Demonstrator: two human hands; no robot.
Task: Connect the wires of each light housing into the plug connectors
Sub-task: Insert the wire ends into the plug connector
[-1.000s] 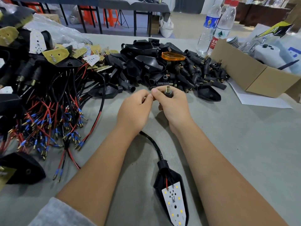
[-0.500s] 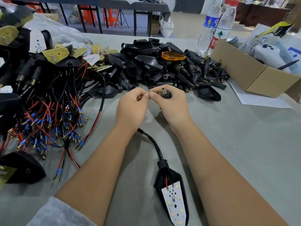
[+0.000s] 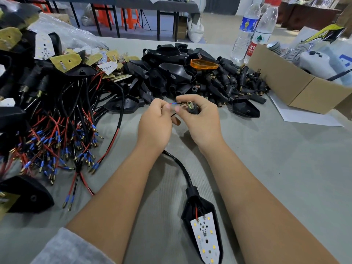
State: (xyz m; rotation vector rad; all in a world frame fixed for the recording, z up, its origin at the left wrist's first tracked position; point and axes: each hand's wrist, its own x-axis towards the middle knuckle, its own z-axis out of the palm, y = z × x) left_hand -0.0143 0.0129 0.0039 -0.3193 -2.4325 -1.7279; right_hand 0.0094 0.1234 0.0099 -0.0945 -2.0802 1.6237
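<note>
Now your left hand (image 3: 154, 124) pinches the blue-tipped wire (image 3: 173, 103) just left of the plug connector (image 3: 192, 108), which your right hand (image 3: 202, 122) grips.

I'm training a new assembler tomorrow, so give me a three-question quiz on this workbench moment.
1. True or false: the light housing with the white LED board lies on the table between the person's forearms.
2. Which hand holds the plug connector with the threaded brass end? A) left hand B) right hand C) neither
3. Fill in: the left hand pinches a wire with a ____ sleeve on its tip.

Key: 1. true. 2. B, the right hand has its grip on it. 3. blue; the blue-sleeved wire points toward the connector.
</note>
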